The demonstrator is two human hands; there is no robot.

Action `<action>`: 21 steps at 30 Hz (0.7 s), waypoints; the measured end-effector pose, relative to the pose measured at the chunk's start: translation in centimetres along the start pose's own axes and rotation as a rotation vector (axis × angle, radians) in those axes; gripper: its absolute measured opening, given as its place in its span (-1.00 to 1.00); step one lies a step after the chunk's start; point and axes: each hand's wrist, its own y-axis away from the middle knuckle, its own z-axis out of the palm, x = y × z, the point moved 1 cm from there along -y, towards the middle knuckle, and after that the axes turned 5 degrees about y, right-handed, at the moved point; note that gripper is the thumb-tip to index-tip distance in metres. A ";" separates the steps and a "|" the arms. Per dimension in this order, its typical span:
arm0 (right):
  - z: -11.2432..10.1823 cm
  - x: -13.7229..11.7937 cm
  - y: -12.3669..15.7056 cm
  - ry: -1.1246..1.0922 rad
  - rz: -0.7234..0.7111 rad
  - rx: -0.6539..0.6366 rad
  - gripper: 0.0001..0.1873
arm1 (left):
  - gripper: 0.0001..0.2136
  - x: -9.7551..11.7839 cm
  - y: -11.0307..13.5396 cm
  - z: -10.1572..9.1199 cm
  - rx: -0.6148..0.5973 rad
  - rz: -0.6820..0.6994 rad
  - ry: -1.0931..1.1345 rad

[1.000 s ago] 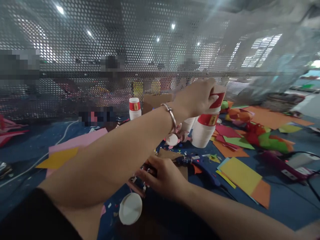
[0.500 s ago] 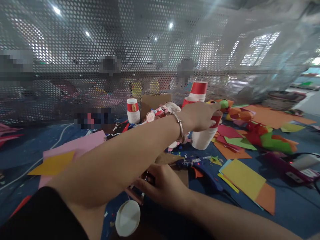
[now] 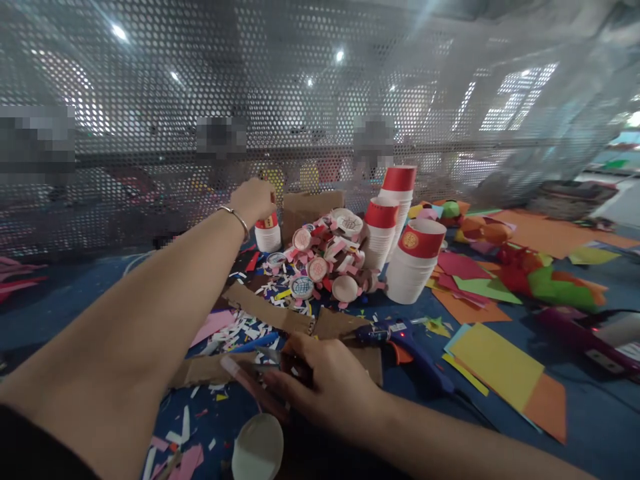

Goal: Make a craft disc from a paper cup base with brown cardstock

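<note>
My left hand [image 3: 253, 198], with a bangle on the wrist, reaches far forward to a short stack of red-and-white paper cups [image 3: 269, 237]. Its fingers are closed about the top cup, partly hiding it. Nearer to me, my right hand [image 3: 325, 373] is closed round scissors [image 3: 267, 355], whose blades point left from under the fingers. Just below, a pale strip [image 3: 247, 380] runs beside the fingers; I cannot tell whether they grip it. A white paper disc [image 3: 257, 447] lies at the bottom, close to that strip.
Taller cup stacks [image 3: 411, 280] stand right of a pile of cut cup pieces [image 3: 317, 270]. A blue glue gun [image 3: 417, 350] lies right of my right hand. Coloured paper [image 3: 493, 357], cardboard strips [image 3: 270, 310] and paper scraps cover the table. A perforated screen [image 3: 300, 87] rises behind.
My left hand has swung from the right-hand cup stacks over to the short stack on the left, uncovering the pile of cut pieces. My right hand has stayed nearly in place.
</note>
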 end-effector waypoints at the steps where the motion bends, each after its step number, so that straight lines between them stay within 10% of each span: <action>1: 0.0 0.1 0.0 -0.001 -0.004 0.004 -0.67 | -0.66 -0.6 0.0 0.5 -0.009 -0.011 -0.035; 21: 0.0 0.3 0.0 0.000 -0.019 0.002 -0.67 | -0.67 -2.0 -0.9 0.6 0.074 -0.022 -0.068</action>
